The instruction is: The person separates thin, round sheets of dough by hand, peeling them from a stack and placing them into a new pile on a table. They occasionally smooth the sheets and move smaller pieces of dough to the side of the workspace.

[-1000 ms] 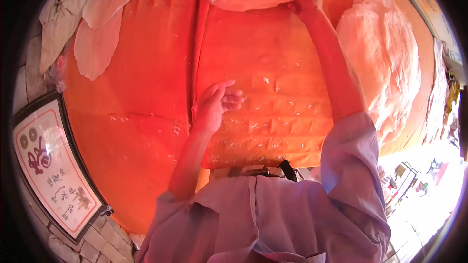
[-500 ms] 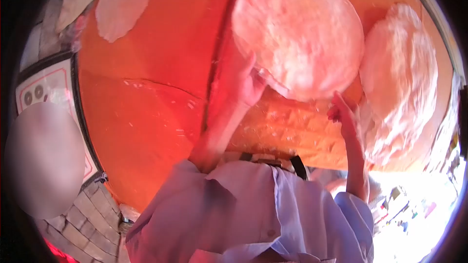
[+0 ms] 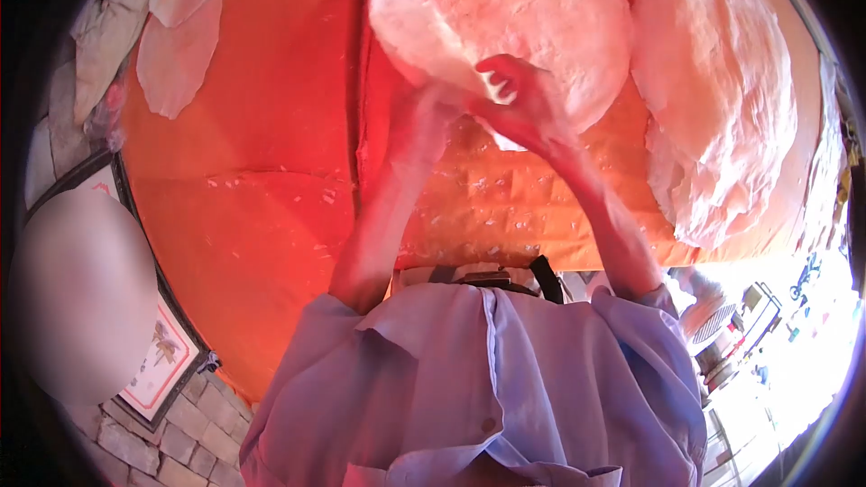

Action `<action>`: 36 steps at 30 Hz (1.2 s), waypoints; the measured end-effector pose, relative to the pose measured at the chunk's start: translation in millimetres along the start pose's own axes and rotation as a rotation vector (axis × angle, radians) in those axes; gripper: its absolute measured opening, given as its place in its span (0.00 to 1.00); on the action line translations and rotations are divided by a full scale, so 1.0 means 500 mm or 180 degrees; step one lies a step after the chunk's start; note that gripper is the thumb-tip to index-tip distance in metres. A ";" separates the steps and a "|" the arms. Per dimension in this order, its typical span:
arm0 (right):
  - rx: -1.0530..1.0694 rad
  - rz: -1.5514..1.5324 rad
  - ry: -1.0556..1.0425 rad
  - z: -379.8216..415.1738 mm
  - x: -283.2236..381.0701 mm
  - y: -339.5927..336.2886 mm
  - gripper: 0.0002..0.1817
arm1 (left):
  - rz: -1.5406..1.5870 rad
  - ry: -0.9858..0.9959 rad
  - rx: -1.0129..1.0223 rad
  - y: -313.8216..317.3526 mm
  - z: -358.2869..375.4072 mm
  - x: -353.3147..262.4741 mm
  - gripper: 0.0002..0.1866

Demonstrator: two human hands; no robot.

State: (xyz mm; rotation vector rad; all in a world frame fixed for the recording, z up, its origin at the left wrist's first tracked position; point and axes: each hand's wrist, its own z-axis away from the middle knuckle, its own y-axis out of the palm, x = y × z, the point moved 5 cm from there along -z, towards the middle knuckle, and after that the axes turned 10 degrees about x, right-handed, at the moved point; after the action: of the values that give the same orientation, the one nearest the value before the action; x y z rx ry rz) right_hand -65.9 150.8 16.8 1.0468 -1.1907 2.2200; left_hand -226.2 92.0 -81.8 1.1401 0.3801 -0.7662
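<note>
A large, round, thin pale sheet (image 3: 532, 18) lies on the orange-red covered table, with a crease near its lower left edge. My left hand (image 3: 431, 106) is at that edge; its fingers are blurred and partly hidden, so its hold is unclear. My right hand (image 3: 528, 104) is over the lower part of the sheet, its fingers curved and apart from the thumb, which reaches towards my left hand. A pale strip shows beneath the hands. To the right lies a wrinkled pile of similar sheets (image 3: 713, 90).
Small pale flakes dot the orange table cover (image 3: 271, 243). Thin pale sheets (image 3: 180, 54) and a crumpled cloth (image 3: 113, 27) are at the upper left. A dark-framed panel (image 3: 167, 352) stands left of the table, above paving bricks (image 3: 126, 442).
My right hand has moved left and inward, close to my left hand, which has shifted up and left. The whole view has shifted, with the sheets now further left.
</note>
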 end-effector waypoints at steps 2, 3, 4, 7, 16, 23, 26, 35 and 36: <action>-0.0230 0.0178 -0.0084 -0.014 0.011 0.032 0.22 | 0.0227 -0.0013 -0.0123 -0.082 -0.009 0.041 0.12; -0.0232 0.0517 -0.0300 -0.017 0.018 0.029 0.17 | 0.0328 -0.0059 -0.0132 -0.109 -0.016 0.054 0.11; -0.0259 0.0855 -0.0516 -0.019 0.025 0.025 0.13 | 0.0333 -0.0108 -0.0107 -0.119 0.005 0.055 0.10; -0.0969 -0.0160 -0.0490 -0.037 -0.060 -0.093 0.11 | 0.0464 0.0173 0.0270 -0.013 0.054 -0.035 0.08; -0.3247 0.0433 0.0682 0.405 -0.388 -0.736 0.28 | -0.0039 -0.0434 -0.0823 -0.127 0.135 -0.047 0.16; -0.2610 0.1432 0.0152 0.306 -0.169 -0.473 0.43 | -0.0074 0.0116 0.0215 0.072 0.105 -0.064 0.19; -0.0280 0.0112 -0.0415 0.137 -0.054 -0.159 0.42 | -0.0208 0.0101 0.0735 0.171 0.072 -0.044 0.20; -0.1212 -0.1545 0.0038 0.146 -0.220 -0.428 0.36 | -0.1421 0.0423 0.0632 0.074 0.020 -0.154 0.20; -0.1447 -0.1583 0.0145 0.180 -0.268 -0.499 0.36 | -0.1849 0.0311 0.0126 0.029 0.022 -0.187 0.19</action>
State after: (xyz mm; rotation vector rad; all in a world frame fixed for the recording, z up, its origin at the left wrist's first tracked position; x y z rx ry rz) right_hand 218.7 212.4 76.2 0.9631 -1.1814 1.4983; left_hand -281.7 117.7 -8.7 1.1155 0.8010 -1.2289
